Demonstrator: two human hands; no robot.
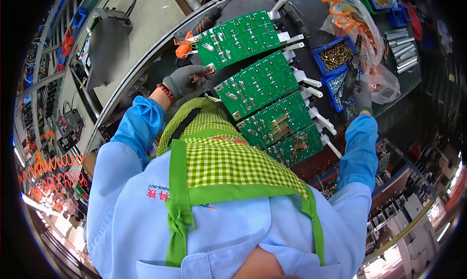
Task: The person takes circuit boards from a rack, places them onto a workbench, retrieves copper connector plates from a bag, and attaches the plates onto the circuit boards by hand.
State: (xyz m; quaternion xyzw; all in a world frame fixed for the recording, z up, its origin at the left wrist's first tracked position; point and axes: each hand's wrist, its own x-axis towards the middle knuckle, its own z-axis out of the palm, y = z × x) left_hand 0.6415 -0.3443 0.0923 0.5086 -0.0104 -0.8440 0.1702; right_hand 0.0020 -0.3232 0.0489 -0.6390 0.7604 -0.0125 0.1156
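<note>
Copper part (203, 75) | pinched at left hand (184, 81) fingertips | right hand (362, 98) beside dark tool (351, 77), grip unclear

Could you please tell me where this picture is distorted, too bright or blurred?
Head view: black surrounds the rounded image, and the metal bench rail bows in a curve; head view: glare whitens parts of the lower left and right rim; head view: a smooth grey blur covers a patch at upper left, while the green circuit boards look fairly sharp.

The shirt (233, 230) is pale blue, the apron (233, 167) green-checked. Oversleeves (360, 145) are brighter blue, gloves (185, 82) grey (red beads (166, 90) circle the left wrist).
</note>
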